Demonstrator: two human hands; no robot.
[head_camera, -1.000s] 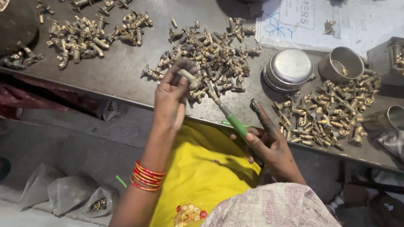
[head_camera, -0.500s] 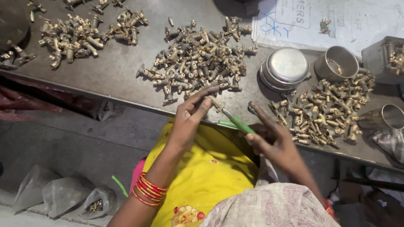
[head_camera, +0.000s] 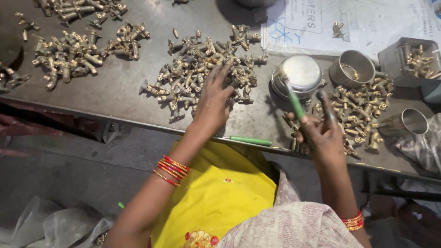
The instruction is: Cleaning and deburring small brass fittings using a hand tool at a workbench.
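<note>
My left hand (head_camera: pixel 213 103) rests with fingers spread on the middle pile of small brass fittings (head_camera: pixel 188 78) on the grey metal table (head_camera: pixel 119 96); I see nothing gripped in it. My right hand (head_camera: pixel 321 135) is closed around a green-handled tool (head_camera: pixel 295 104), whose metal tip points up toward a round steel lidded tin (head_camera: pixel 301 73). This hand hovers at the near edge of the right pile of brass fittings (head_camera: pixel 363 110). A second green-handled tool (head_camera: pixel 250 140) lies on the table's front edge between my hands.
More brass fittings lie in a left pile (head_camera: pixel 69 57). A steel cup (head_camera: pixel 353 69), a square tin of fittings (head_camera: pixel 413 57) and another steel cup (head_camera: pixel 411 121) stand at the right. A printed plastic sheet (head_camera: pixel 367 23) lies at the back. Plastic bags (head_camera: pixel 59 225) sit on the floor.
My left hand has moved from beside the tool at the table edge up onto the middle pile. My right hand has shifted right with the green-handled tool, now held more upright.
</note>
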